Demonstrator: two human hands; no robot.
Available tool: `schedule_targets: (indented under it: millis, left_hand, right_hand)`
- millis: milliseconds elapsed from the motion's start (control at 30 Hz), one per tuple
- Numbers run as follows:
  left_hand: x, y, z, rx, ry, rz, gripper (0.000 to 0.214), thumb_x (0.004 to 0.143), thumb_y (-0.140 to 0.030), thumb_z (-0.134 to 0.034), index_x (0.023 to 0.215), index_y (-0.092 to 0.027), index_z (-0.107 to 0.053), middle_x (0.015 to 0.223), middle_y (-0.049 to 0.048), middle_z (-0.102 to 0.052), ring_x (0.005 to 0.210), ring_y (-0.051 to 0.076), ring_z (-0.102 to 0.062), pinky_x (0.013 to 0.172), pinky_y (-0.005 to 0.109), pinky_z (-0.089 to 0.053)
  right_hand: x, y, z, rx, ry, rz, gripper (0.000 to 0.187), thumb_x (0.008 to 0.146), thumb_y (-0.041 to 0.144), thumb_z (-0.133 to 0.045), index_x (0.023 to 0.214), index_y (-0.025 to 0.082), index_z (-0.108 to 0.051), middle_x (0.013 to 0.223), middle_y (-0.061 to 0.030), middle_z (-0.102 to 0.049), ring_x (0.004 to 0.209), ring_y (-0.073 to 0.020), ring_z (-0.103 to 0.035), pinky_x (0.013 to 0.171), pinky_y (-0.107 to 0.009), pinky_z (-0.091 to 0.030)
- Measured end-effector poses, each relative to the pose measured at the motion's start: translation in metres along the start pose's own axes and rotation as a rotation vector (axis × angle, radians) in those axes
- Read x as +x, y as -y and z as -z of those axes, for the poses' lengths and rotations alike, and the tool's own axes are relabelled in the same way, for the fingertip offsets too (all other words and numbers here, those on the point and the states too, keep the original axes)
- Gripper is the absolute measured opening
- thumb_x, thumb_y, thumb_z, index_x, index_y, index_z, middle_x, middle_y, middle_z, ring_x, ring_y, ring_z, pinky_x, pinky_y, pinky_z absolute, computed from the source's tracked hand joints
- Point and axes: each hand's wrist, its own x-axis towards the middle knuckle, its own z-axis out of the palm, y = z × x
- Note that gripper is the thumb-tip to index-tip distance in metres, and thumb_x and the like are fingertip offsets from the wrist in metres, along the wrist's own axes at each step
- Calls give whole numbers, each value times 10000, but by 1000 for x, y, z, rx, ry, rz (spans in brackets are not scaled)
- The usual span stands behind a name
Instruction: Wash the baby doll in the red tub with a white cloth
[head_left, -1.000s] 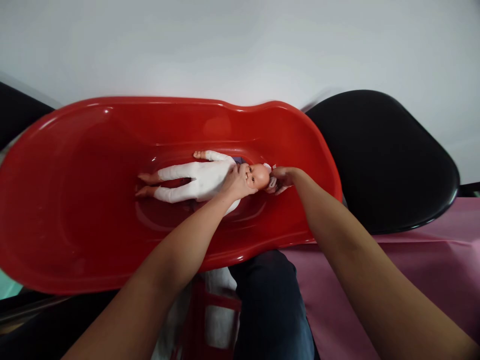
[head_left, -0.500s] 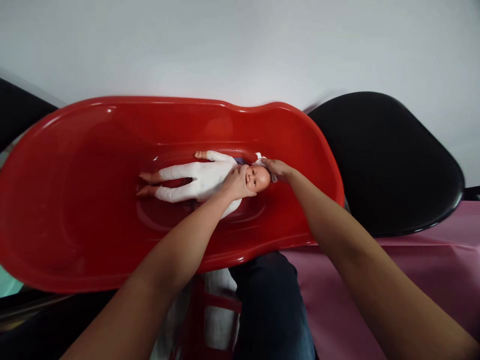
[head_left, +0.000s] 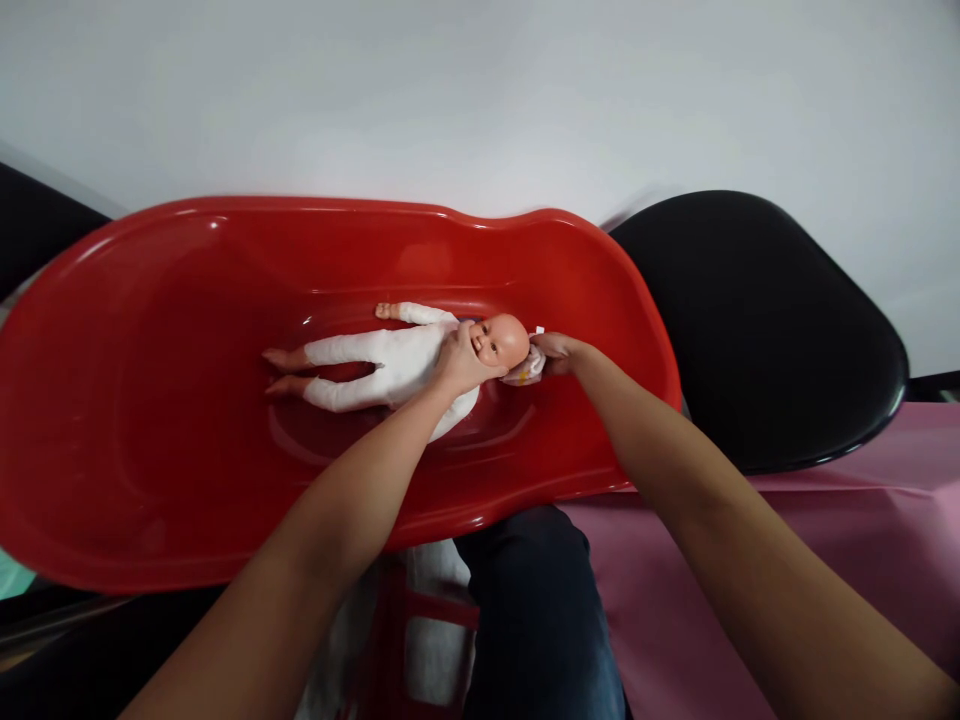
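Observation:
A baby doll (head_left: 409, 358) with a white cloth body lies on its back in a red baby bathtub (head_left: 187, 290), its feet to the left and its head to the right. My left hand (head_left: 459, 362) is closed around the doll's neck and chin, tilting up the head. At the crown of the head, my right hand (head_left: 556, 352) pinches a small pale cloth (head_left: 529, 368) with a yellow mark and a white tag. The cloth lies against the back of the doll's head; part of it is hidden behind head and fingers.
A black chair seat (head_left: 780, 330) stands at the tub's right end, another dark seat (head_left: 37, 225) at its left. Pink covering (head_left: 825, 540) spreads at the lower right. My knee (head_left: 536, 600) is by the tub's near rim, with a white wall (head_left: 480, 100) behind.
The right hand has moved down and slightly right with the cloth, from the head's far side to behind its crown. The doll's head has turned and risen a little in the left hand.

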Motion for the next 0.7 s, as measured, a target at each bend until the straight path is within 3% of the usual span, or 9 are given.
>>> schedule_targets:
  millis: [167,400,533,700]
  left_hand:
    - [2,8,0,-49,-86,-80,890,616,-390,-1005,1322,-235,-486,1264,138,-696,1200,344,-685,998,434,-540]
    - [2,11,4,-14,-61,-142,1093,605,-468,-1027,1467,-234,-399,1363,186,-676,1269,387,-668,1035,474,-534]
    - [2,12,10,-97,-111,-153,1058,647,-471,-1010,1473,-253,-386,1406,167,-668,1281,340,-675,1035,440,-548]
    - [-4,12,11,-99,-87,-223,1048,630,-439,-1020,1461,-251,-410,1369,143,-687,1261,326,-681,1052,447,-548]
  right_hand:
    - [-6,6,-13,48,77,16,346,1106,371,-453,1059,161,-724,1067,-179,-811,1146,-273,-713,1028,-434,-561]
    - [-12,15,-20,54,34,25,468,1130,419,-318,1147,162,-709,1049,-173,-807,1151,-274,-699,1032,-407,-559]
    - [-18,24,-22,38,24,86,468,1125,455,-324,1186,180,-696,1139,-168,-803,1185,-278,-686,1052,-400,-552]
    - [-24,28,-17,-26,-21,140,505,1115,509,-313,1329,222,-670,1282,-154,-770,1314,-305,-643,1080,-448,-548]
